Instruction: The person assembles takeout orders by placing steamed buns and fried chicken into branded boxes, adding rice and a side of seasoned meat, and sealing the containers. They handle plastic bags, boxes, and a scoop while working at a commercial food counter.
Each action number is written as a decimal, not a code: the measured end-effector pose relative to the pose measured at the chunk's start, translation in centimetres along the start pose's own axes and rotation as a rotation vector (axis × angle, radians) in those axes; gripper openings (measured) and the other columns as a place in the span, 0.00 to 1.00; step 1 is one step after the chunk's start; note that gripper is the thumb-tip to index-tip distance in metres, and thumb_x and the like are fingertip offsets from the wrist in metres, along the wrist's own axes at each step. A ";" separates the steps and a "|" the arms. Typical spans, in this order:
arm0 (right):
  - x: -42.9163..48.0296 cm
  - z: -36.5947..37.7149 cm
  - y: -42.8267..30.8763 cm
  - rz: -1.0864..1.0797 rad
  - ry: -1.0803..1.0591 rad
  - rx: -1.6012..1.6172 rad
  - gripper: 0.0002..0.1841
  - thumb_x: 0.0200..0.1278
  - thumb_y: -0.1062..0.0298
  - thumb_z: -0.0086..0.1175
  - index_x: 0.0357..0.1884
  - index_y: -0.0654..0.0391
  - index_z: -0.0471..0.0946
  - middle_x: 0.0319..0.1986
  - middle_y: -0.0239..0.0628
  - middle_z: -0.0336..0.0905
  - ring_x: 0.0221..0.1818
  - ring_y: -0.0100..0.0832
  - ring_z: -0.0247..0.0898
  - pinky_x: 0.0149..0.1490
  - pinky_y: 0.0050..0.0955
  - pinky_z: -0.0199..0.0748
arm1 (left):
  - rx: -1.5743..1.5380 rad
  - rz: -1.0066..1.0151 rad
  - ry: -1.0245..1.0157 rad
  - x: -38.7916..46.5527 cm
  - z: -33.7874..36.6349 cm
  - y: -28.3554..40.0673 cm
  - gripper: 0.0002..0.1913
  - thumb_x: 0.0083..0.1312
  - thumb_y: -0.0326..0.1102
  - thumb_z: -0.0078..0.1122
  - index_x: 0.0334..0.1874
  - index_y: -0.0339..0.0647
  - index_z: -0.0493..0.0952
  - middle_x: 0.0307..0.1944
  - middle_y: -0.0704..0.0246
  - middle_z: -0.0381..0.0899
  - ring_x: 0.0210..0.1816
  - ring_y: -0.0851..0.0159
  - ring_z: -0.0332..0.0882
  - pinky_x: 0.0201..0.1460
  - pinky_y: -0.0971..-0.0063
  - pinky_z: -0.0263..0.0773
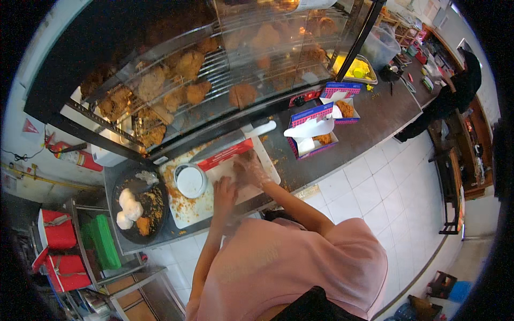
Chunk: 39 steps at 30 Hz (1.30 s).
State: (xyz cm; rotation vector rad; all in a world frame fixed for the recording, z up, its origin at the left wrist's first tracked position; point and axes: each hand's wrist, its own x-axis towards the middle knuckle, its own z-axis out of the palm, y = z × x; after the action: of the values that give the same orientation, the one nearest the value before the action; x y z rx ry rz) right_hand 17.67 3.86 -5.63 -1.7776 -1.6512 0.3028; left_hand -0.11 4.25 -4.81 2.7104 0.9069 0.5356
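A sheet of white food wrapping paper with a red printed band (225, 154) lies on a white cutting board (182, 216). My left hand (225, 196) is bare and touches the paper's near left side. Over the paper's right part is my right hand (252, 170), in a clear plastic glove with the fingers bent down. Blur hides whether either hand grips anything. Left of the paper, a white round tub (190, 182) stands on the crumb-strewn board. Behind the paper lies a large knife, its white handle (261, 128) pointing right.
A glass warming cabinet with fried chicken (189, 64) rises behind the counter. Two open cardboard boxes (311, 130) (345, 106) hold chicken pieces. A dark round tray (154, 224) at left carries white wrapped balls (130, 206). A dark-clothed person (449, 96) stands far right.
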 end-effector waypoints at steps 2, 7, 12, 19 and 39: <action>-0.4 -3.2 -0.5 0.084 -0.134 0.001 0.27 0.48 0.64 0.59 0.54 0.50 0.69 0.52 0.53 0.62 0.58 0.52 0.53 0.61 0.41 0.57 | -0.180 -0.038 -0.008 1.2 0.0 0.8 0.17 0.54 0.34 0.59 0.46 0.39 0.71 0.51 0.55 0.64 0.56 0.46 0.59 0.60 0.53 0.56; -1.4 -13.8 -0.6 0.036 -0.194 -0.006 0.27 0.49 0.61 0.58 0.55 0.49 0.69 0.54 0.56 0.60 0.57 0.53 0.55 0.61 0.39 0.58 | -0.170 0.147 0.417 5.8 -3.6 5.2 0.14 0.56 0.27 0.58 0.45 0.37 0.70 0.47 0.57 0.65 0.51 0.49 0.64 0.52 0.58 0.62; -5.8 -18.3 1.8 0.264 0.062 -0.061 0.25 0.49 0.61 0.58 0.53 0.49 0.70 0.47 0.51 0.70 0.51 0.51 0.63 0.56 0.42 0.64 | -0.345 0.334 0.771 20.1 -14.7 11.2 0.10 0.61 0.27 0.50 0.44 0.35 0.69 0.41 0.61 0.71 0.43 0.57 0.68 0.48 0.65 0.62; -9.2 -15.0 2.8 0.334 0.000 0.076 0.24 0.47 0.63 0.60 0.51 0.48 0.72 0.41 0.47 0.74 0.46 0.46 0.67 0.50 0.37 0.69 | -0.304 0.285 0.954 36.7 -24.1 20.9 0.28 0.58 0.49 0.58 0.48 0.29 0.67 0.42 0.49 0.73 0.43 0.48 0.72 0.45 0.62 0.68; -9.2 -13.2 3.9 0.251 -0.466 0.037 0.21 0.54 0.59 0.52 0.51 0.54 0.72 0.47 0.44 0.74 0.50 0.45 0.68 0.55 0.38 0.64 | -0.050 0.157 0.154 12.4 3.0 -0.3 0.08 0.57 0.27 0.48 0.38 0.32 0.70 0.47 0.51 0.71 0.50 0.47 0.69 0.52 0.59 0.67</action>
State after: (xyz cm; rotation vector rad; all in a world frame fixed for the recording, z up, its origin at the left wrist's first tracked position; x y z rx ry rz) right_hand 27.02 -8.94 -0.74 -1.9919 -1.7065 0.9137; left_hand 10.21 11.80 -4.31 2.7392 0.7089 0.7975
